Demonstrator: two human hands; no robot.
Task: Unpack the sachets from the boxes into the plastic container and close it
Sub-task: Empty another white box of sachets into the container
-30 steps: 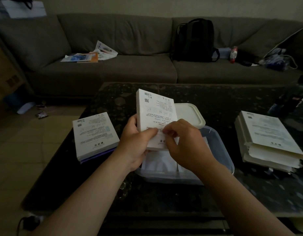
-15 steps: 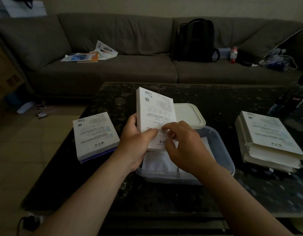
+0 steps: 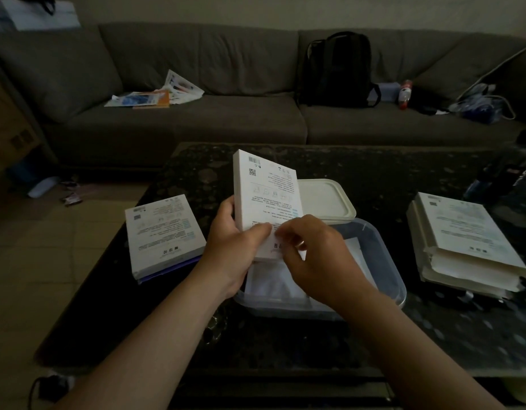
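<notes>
My left hand (image 3: 230, 247) grips a white printed box (image 3: 266, 193), held upright and tilted over the clear plastic container (image 3: 383, 261). My right hand (image 3: 318, 258) pinches the box's lower end with curled fingers. White sachets (image 3: 270, 284) lie inside the container, partly hidden by my hands. The container's white lid (image 3: 327, 198) lies on the table just behind it. Another white box (image 3: 164, 232) lies flat to the left. On the right sits a stack of opened boxes (image 3: 463, 241).
The dark speckled table (image 3: 285, 335) carries everything; its left edge drops to a tiled floor. A dark bottle (image 3: 504, 170) stands at the far right. Behind is a grey sofa (image 3: 196, 119) with papers, a black backpack (image 3: 338, 69) and clutter.
My right fingers have shifted slightly along the box's lower end. The box and my left hand stay nearly where they were.
</notes>
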